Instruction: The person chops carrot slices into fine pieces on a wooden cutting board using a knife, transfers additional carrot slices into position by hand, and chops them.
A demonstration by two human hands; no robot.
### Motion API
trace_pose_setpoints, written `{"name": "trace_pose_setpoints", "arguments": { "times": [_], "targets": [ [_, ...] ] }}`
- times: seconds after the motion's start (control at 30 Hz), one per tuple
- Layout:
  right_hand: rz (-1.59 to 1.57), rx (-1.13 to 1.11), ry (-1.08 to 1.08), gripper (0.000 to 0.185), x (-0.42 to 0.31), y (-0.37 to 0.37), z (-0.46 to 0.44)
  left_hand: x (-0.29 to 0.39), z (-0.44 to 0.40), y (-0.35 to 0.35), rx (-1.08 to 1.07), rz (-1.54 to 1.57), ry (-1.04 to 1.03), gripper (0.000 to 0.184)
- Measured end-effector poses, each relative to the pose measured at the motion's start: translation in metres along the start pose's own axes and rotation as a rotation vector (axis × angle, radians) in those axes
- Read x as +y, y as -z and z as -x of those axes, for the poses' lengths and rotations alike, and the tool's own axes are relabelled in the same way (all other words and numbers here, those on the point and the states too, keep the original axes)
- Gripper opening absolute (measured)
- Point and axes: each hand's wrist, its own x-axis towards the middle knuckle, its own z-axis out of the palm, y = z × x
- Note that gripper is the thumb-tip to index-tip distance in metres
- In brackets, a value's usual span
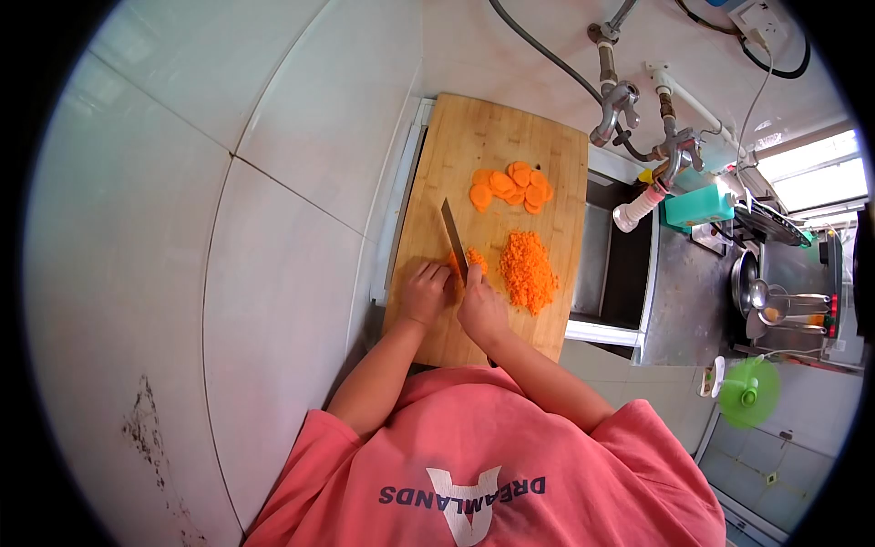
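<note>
My right hand (482,310) is wrapped round the handle of a kitchen knife (454,239), whose blade points away from me and slightly left. Just left of the blade, my left hand (427,292) has its fingers curled down on a piece of carrot (454,263), mostly hidden by the fingers. A small heap of chopped carrot (477,261) lies against the blade's right side. Farther right on the wooden cutting board (492,128) is a larger pile of finely diced carrot (528,273). Round carrot slices (512,186) lie toward the far end.
A tiled wall (292,201) rises close on the left. Right of the board is a sink (594,246), with metal taps (618,109) above it. Beyond lie a teal container (702,206), a pan (744,278), ladles (793,299) and a green fan (749,392).
</note>
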Motion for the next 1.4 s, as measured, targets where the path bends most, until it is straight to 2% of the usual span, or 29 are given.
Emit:
{"name": "trace_pose_setpoints", "arguments": {
  "times": [0.4, 0.6, 0.7, 0.97, 1.07, 1.4],
  "targets": [
    [0.006, -0.031, -0.017, 0.035, -0.005, 0.003, -0.004, -0.002, -0.001, -0.001, 0.009, 0.008, 0.029, 0.012],
    [0.032, -0.048, -0.012, 0.042, -0.006, -0.001, -0.009, -0.001, -0.004, 0.003, -0.021, 0.016, 0.032, 0.013],
    [-0.005, 0.029, 0.000, 0.049, -0.006, -0.004, -0.007, -0.001, -0.005, 0.005, -0.038, 0.037, 0.038, 0.013],
    [-0.066, 0.116, -0.033, 0.033, 0.009, -0.008, -0.011, 0.003, -0.005, 0.006, -0.070, 0.061, 0.119, 0.014],
    [-0.058, 0.183, 0.011, 0.029, 0.012, -0.002, -0.008, 0.009, -0.008, 0.007, -0.018, 0.085, 0.164, 0.012],
    [-0.038, 0.100, 0.033, 0.028, 0.001, 0.003, -0.002, 0.003, -0.002, 0.005, 0.007, 0.036, 0.096, 0.013]
  ]
}}
